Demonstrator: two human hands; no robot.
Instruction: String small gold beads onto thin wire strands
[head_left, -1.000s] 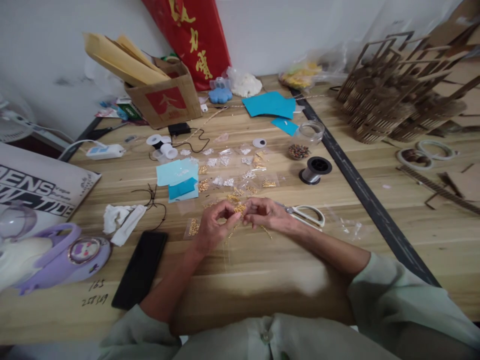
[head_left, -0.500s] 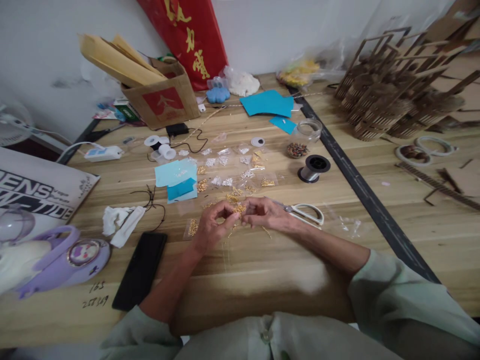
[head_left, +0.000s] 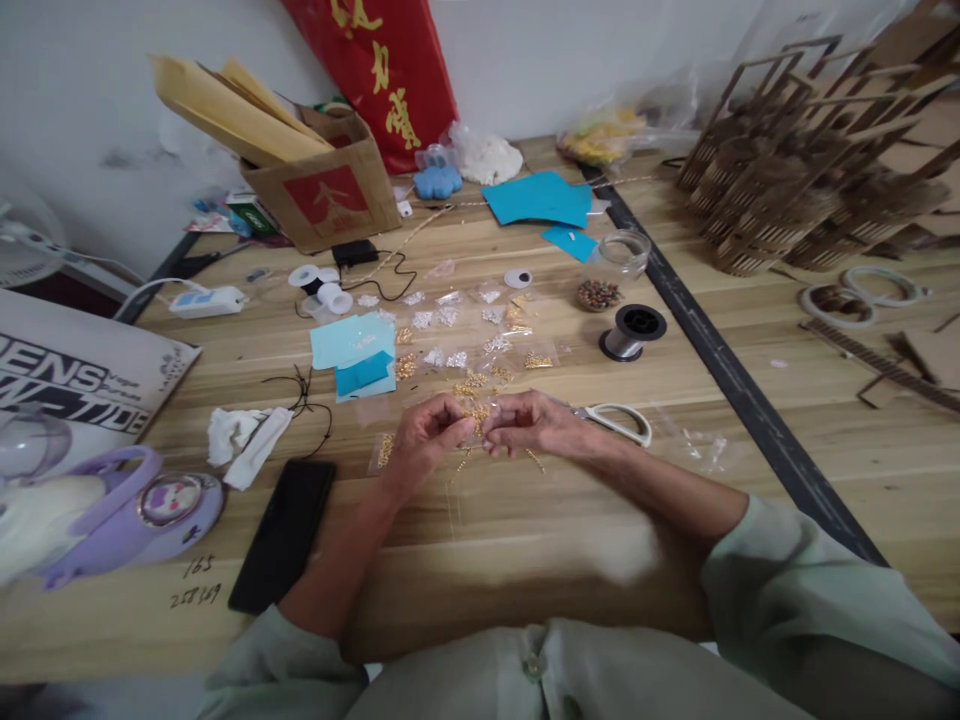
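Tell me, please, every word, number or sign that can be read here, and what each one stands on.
"165": handwritten on the tabletop.
"258369": handwritten below it.
"ENS", "TIDE": white package; letters at its left unclear, small print too blurred to read.
"力": red banner; character above cut off, one below uncertain.
Green box: lettering too blurred to read.
Cardboard box: red emblem, no readable words.
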